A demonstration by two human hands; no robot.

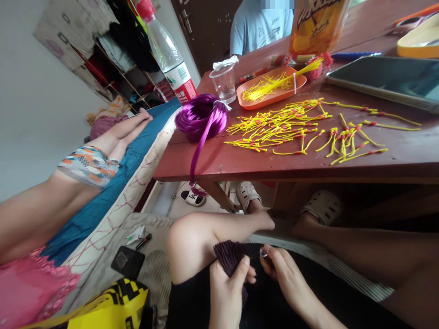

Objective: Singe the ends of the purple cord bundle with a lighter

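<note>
Left fingers [242,270] gripping dark fibre bundle [227,256]; right fingers [273,256] pinched together beside it, contents unclear.

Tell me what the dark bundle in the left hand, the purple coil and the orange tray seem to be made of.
Dark bundle: probably thread or cord, looking matte, with a brush of fine ends. Purple coil: likely synthetic fibre, given its silky sheen. Orange tray: apparently moulded plastic, its smooth, rounded rim faintly glossy.
</note>
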